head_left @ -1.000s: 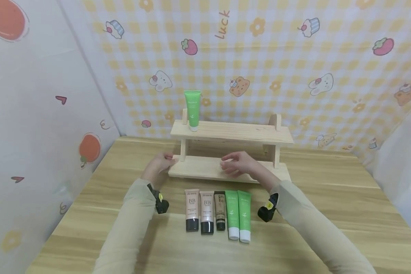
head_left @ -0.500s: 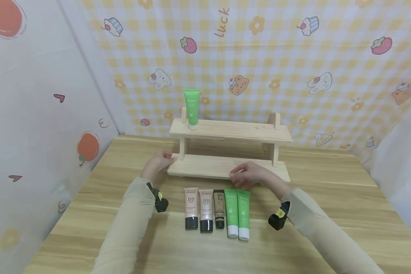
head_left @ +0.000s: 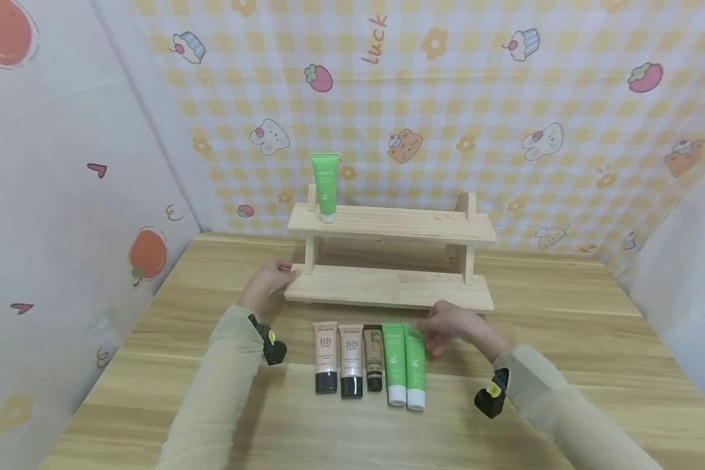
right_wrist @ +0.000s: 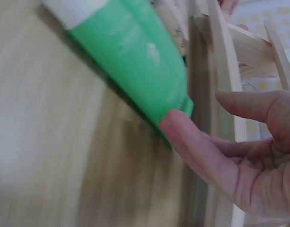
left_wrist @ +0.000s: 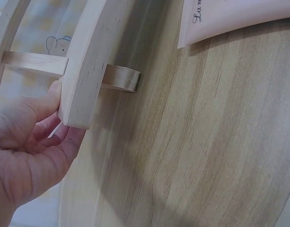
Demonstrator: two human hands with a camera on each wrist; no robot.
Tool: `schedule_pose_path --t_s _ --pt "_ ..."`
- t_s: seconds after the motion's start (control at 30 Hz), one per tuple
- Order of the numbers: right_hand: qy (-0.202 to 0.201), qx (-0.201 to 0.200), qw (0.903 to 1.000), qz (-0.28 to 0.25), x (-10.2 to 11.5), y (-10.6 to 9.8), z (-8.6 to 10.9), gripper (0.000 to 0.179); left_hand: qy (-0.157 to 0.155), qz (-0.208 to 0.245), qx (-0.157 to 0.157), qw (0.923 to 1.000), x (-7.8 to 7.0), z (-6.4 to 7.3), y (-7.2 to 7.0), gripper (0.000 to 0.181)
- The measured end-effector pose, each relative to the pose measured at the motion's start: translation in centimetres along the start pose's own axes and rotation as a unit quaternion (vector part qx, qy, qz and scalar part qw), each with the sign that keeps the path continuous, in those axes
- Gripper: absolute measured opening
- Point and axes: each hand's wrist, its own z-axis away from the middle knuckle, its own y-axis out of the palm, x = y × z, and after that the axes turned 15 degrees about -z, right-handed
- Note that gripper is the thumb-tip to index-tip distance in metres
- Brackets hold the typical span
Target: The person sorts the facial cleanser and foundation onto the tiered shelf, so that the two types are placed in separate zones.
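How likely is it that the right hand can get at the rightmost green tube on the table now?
Most likely yes. The right hand holds nothing and is at the flat end of the rightmost green tube, with nothing seen between them. The neighbouring green tube crowds only its left side.

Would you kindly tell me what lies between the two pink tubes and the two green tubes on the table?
In the head view, a single brown tube lies between the pink tubes and green tubes.
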Motion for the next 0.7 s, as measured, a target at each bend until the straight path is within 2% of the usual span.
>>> schedule_pose_path --t_s 0.07,0.27,0.43,0.57,0.7 --pt "0.005 -0.02 0.9997 -0.011 -0.3 0.3 0.1 0.031 0.0 0.001 0.004 1.0 0.0 0.0 0.0 0.053" --pt "0.018 -0.053 0.9982 0.022 -0.9 1.0 0.2 0.026 -0.007 0.005 -0.001 1.0 -0.1 -0.4 0.1 0.052" --pt "0.004 -0.068 0.9974 0.027 -1.1 1.8 -0.2 0.024 -0.02 0.026 -0.015 0.9994 -0.2 -0.8 0.3 0.05" --pt "0.007 -0.064 0.9974 0.031 -0.9 2.6 -0.5 0.025 -0.017 0.026 -0.019 0.9993 -0.1 -0.8 0.3 0.05" --pt "0.008 -0.035 0.9991 0.023 -0.9 3.3 -0.7 0.024 -0.012 0.021 -0.022 0.9995 0.0 -0.7 0.3 0.05"
